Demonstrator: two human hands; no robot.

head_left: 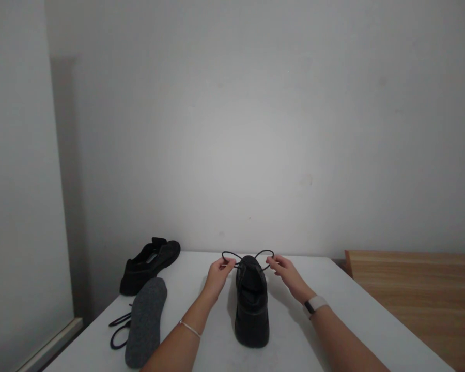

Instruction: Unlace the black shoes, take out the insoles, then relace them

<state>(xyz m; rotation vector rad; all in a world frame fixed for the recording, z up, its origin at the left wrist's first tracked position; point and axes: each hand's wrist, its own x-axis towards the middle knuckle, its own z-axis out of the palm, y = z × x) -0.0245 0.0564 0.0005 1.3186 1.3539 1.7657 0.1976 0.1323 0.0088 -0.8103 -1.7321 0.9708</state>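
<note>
A black shoe [251,320] stands upright on the white table, its heel towards me and its toe towards the wall. Thin black shoelace [264,251] loops out to both sides near its front. On the left side, my left hand [219,274] pinches the lace between thumb and fingers. Opposite it, my right hand [284,271] grips the lace on the right side. Neither hand touches the body of the shoe. Whether the lace is knotted at the middle is too small to tell.
Another black shoe [149,266] sits at the table's back left corner. In front of it lies a grey insole [146,323], with a loose black lace [118,336] beside it. The white table [294,341] meets a wall; a wooden board [414,294] stands at right.
</note>
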